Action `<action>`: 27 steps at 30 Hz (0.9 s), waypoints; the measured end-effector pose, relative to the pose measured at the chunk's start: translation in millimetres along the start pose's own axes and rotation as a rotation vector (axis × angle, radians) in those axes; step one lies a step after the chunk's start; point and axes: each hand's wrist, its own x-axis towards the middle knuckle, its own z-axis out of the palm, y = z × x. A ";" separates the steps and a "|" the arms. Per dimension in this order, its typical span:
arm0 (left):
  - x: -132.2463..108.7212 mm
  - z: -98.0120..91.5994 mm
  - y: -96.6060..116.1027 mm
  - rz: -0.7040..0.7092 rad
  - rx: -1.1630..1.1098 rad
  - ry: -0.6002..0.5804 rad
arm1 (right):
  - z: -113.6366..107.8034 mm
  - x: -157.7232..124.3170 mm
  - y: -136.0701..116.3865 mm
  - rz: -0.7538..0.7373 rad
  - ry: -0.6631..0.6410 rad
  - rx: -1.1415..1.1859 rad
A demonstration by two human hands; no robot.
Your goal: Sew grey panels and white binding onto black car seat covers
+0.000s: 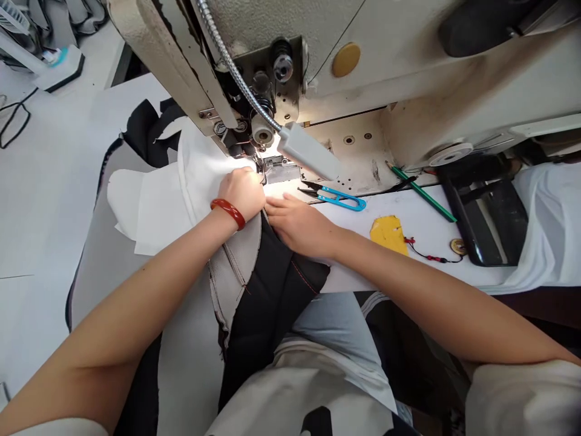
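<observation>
**Pressing fabric at the needle of a sewing machine**

Pressing down on the work, both hands are seen close together just in front of the presser foot [262,162]. The left hand [245,192] is curled into a loose fist on the white fabric [200,175], knuckles up, right beside the foot; whether anything is pinched under its fingers cannot be told. A red bangle [228,212] is worn on that wrist. The right hand [297,225] is laid flat, fingers together and pointing left, on the black fabric [272,284], which carries a line of red stitching and hangs off the table edge toward the lap. Grey fabric [236,266] lies beside the black piece, under the left wrist.

A lamp [308,152] on a flexible neck is lit just above the hands. Blue snips [338,198] are set on the table [422,227] just beyond the right hand, with a yellow scrap [388,233] and a green pencil [422,192] farther right.
</observation>
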 end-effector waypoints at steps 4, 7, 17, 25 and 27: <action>-6.8 -7.3 -8.5 0.027 -0.041 -0.026 | -9.7 -25.0 -29.4 0.352 -0.048 0.290; -25.9 -14.4 -9.5 0.125 -0.013 -0.075 | -6.9 -42.0 -45.9 0.444 -0.085 0.408; -72.4 14.4 -29.1 0.323 -0.059 0.041 | -13.1 -41.1 -48.2 0.346 -0.172 0.215; -67.4 24.7 -16.7 0.131 -0.087 0.176 | 1.3 -33.8 -56.5 0.133 -0.031 -0.328; -67.1 20.0 -15.4 0.071 -0.085 0.158 | 4.6 -23.2 -58.5 -0.063 -0.026 -0.373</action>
